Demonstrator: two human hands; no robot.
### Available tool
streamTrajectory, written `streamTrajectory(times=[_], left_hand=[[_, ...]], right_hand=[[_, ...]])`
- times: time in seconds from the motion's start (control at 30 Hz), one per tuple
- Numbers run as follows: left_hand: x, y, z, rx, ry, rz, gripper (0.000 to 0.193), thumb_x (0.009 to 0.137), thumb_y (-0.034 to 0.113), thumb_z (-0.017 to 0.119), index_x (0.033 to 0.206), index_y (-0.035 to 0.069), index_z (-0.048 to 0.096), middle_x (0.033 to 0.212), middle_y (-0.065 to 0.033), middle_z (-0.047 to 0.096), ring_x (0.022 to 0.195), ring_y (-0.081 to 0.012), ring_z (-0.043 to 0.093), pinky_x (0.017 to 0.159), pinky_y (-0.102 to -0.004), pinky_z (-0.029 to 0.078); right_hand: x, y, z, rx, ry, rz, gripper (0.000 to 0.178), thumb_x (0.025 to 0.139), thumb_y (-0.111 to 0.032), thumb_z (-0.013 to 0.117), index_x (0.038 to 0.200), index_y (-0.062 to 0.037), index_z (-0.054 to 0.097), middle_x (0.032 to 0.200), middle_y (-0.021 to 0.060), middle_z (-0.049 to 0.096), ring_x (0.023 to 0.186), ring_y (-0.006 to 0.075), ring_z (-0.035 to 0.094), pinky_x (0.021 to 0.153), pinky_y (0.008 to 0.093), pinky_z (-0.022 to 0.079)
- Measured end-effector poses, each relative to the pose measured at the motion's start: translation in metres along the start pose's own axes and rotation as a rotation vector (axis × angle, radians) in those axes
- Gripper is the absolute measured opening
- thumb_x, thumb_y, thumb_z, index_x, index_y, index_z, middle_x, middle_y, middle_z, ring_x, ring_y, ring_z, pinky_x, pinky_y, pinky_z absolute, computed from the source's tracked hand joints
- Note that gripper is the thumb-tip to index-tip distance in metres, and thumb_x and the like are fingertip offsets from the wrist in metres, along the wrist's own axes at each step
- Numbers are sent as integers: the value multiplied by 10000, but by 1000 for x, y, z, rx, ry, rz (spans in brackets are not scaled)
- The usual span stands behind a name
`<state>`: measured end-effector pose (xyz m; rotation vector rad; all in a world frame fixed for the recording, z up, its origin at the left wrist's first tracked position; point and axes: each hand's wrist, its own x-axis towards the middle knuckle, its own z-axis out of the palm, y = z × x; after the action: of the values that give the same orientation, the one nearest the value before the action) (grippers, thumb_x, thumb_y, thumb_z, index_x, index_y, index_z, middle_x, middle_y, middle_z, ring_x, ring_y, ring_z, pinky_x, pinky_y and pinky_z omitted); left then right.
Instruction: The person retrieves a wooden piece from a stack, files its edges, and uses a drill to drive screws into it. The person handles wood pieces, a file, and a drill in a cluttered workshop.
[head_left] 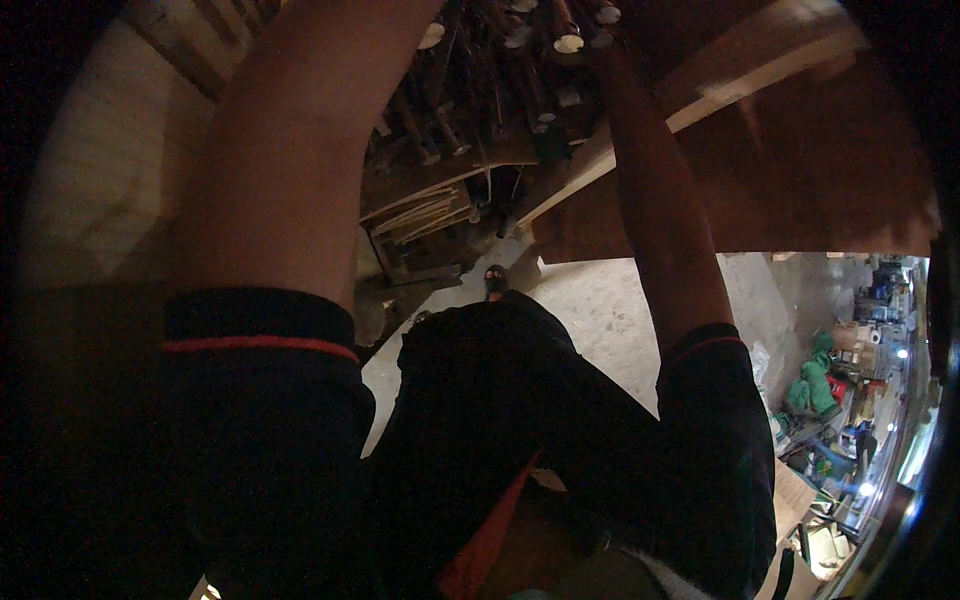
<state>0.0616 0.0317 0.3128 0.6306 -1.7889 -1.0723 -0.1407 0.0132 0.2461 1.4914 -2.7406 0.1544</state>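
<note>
Both my arms reach up and away toward a dark stack of slender rods or branches (pixel 540 110), several with pale, round ends. The left forearm (pixel 290 150) leaves past the upper edge, so my left hand is out of view. My right forearm (pixel 670 210) runs up to the right side of the stack. Around its far end, shadow hides the fingers of my right hand, and whether it grips a rod does not show. A pale wooden beam (pixel 570 185) slants behind the right forearm, close to the rods.
Brown sheet panels (pixel 800 190) stand on the right. Under the stack is a wooden shelf or frame (pixel 440 185) with thin strips. A pale wooden board (pixel 100 180) rises at left. Below lies a concrete floor (pixel 600 310); green bundles (pixel 812 385) and clutter lie far right.
</note>
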Motion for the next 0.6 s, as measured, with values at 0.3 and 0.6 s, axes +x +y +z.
streamTrajectory(times=[0.3, 0.6], left_hand=[[-3, 0, 6, -25, -15, -4, 480, 985, 265, 631, 1336, -56, 572, 1261, -166, 633, 1156, -269, 601, 1010, -404, 471], [-5, 3, 7, -41, -35, 3, 480, 983, 265, 635, 1332, -60, 576, 1251, -164, 640, 1145, -263, 608, 1002, -397, 475]], right_hand=[[2, 2, 1, -33, -18, -11, 453, 866, -443, 694, 1191, -128, 729, 1217, 140, 704, 1102, 330, 698, 914, 488, 569], [8, 3, 6, -76, -41, -16, 476, 861, -463, 701, 1208, -138, 721, 1224, 138, 700, 1107, 330, 695, 913, 489, 568]])
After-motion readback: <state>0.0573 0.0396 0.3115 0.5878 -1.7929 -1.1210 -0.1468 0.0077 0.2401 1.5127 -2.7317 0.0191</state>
